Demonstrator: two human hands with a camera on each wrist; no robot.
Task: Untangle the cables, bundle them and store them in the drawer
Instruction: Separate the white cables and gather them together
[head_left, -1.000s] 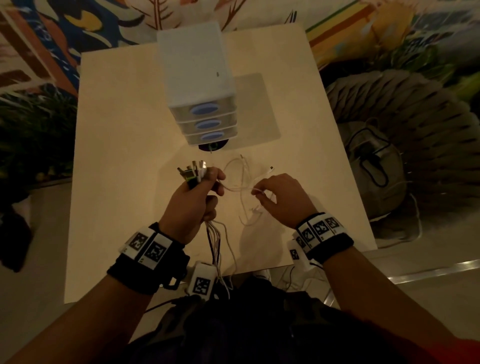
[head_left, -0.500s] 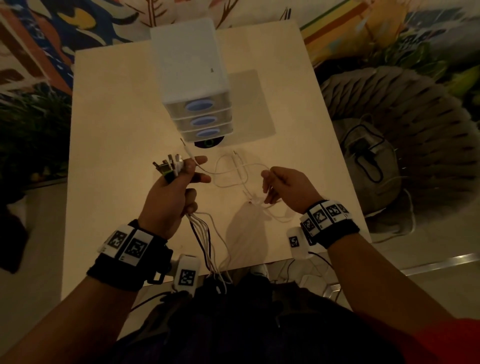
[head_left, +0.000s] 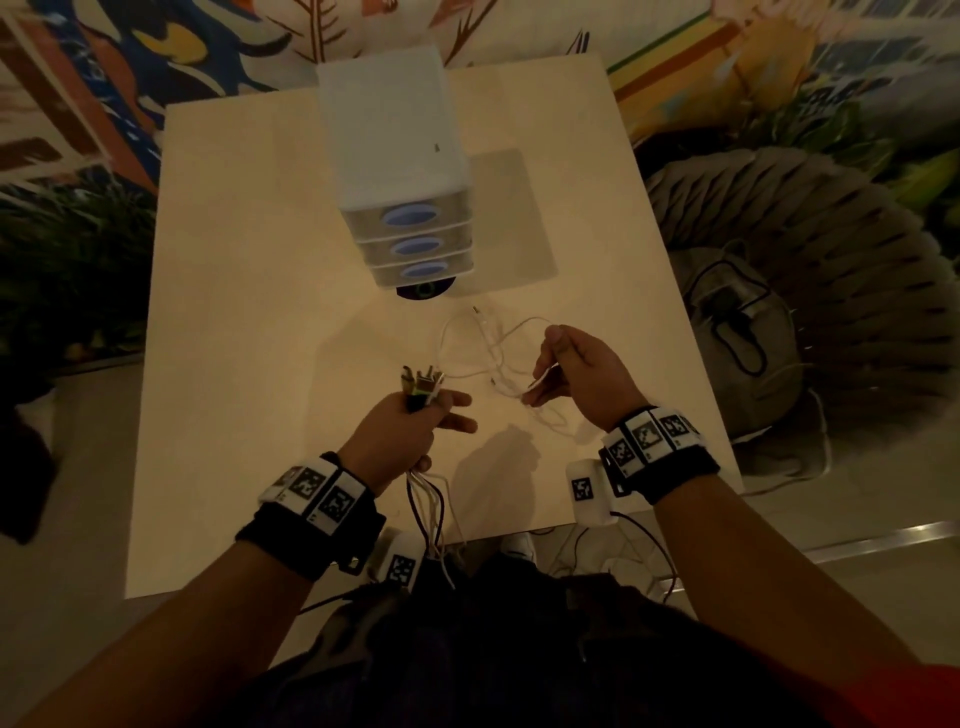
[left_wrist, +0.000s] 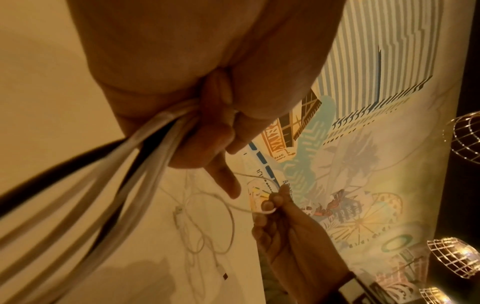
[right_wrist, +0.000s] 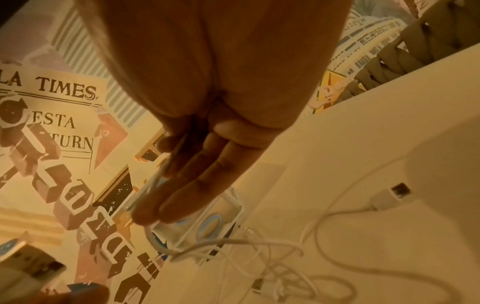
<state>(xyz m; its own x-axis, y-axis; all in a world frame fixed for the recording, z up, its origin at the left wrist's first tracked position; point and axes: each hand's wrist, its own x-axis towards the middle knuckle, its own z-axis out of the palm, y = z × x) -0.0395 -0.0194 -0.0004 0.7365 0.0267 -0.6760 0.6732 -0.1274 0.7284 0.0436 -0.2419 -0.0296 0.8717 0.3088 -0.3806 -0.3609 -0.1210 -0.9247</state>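
Observation:
My left hand (head_left: 415, 431) grips a bundle of white and black cables (left_wrist: 155, 135). Their plugs (head_left: 422, 383) stick out above the fist and the cords hang down past the table's near edge. To its right, my right hand (head_left: 571, 374) pinches a strand of a thin white cable (left_wrist: 270, 210) between thumb and fingers (right_wrist: 161, 205). That strand runs into loose white loops (head_left: 485, 343) lying tangled on the table between the hands and the drawers. The white three-drawer unit (head_left: 400, 156) stands at the table's middle back, all its drawers pushed in.
The pale table (head_left: 249, 364) has bare surface to the left of the hands. A dark round object (head_left: 423, 289) peeks out under the drawer unit's front. A grey bag (head_left: 743, 332) and a woven seat lie on the floor to the right. A USB plug (right_wrist: 389, 195) rests near my right wrist.
My left hand has drawn the plug bundle back toward me, away from the drawer unit. My right hand keeps its hold on the white strand, a little higher and to the right.

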